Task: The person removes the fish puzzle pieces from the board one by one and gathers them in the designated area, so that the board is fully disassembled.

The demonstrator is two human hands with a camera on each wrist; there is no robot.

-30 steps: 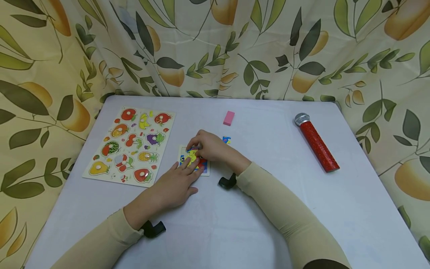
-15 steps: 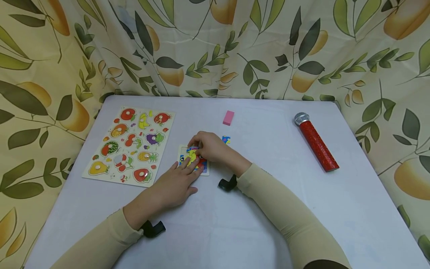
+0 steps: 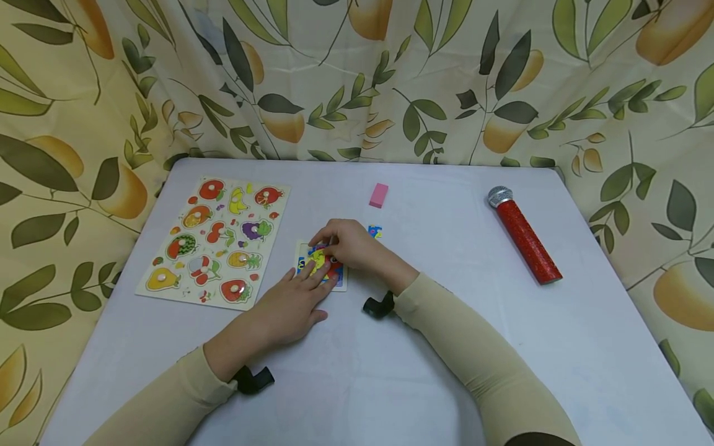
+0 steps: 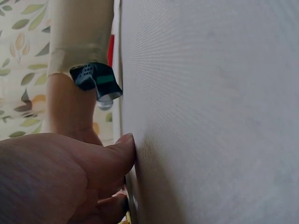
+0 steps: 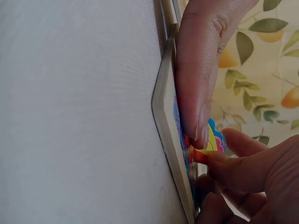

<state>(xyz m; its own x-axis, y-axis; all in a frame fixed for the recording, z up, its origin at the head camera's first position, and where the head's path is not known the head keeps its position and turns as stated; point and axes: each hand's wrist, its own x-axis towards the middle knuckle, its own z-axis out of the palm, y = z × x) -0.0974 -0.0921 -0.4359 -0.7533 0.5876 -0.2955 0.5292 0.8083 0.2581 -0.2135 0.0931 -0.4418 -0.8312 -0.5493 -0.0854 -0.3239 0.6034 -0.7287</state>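
Observation:
A small colourful jigsaw puzzle in a pale tray lies flat near the table's middle. My left hand is spread over its near left part, straight fingertips pressing on the puzzle. From the far right side my right hand reaches over it. In the right wrist view, its thumb and fingers pinch a puzzle piece in yellow, blue and pink, tilted up from the puzzle face. The left fingertips rest right beside that piece. Most of the picture is covered by both hands. Just beyond the right wrist lies a loose puzzle piece.
A fruit puzzle board lies left of the hands. Behind them is a pink block, and a red glittery microphone lies at the right. A patterned curtain hangs along the table's far edge.
My right fingers have shifted slightly at the top of the puzzle, with the pinched piece. The left hand keeps its place; the rest is the same.

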